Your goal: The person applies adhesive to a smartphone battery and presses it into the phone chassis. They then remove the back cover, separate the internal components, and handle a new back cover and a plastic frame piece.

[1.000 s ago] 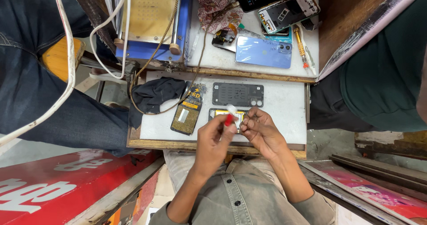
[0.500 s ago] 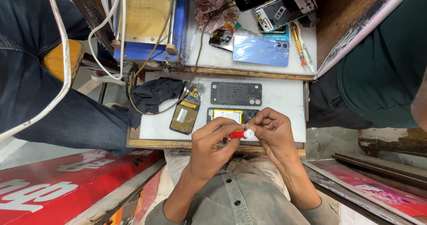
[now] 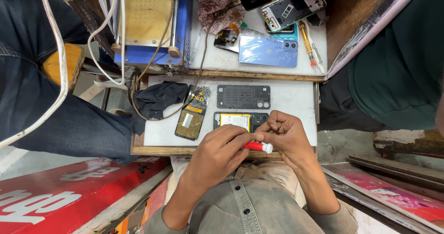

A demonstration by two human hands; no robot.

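A small red tube with a white cap [image 3: 257, 146] sits over the bench's near edge, gripped by the left hand [image 3: 217, 156]; the right hand [image 3: 286, 134] has its fingers curled closed at the cap. Behind them on the white bench [image 3: 296, 99] lie an opened phone [image 3: 239, 121], a dark back cover [image 3: 243, 97] and a black cloth [image 3: 159, 99]. A blue phone [image 3: 268, 51] lies on the raised far shelf [image 3: 208, 58].

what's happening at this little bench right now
A person is working over a white bench top strewn with opened phones. The left hand holds a small red tube with a white cap, and the right hand is closed at its capped end. Just beyond the hands lies an opened phone with a yellow-labelled battery.
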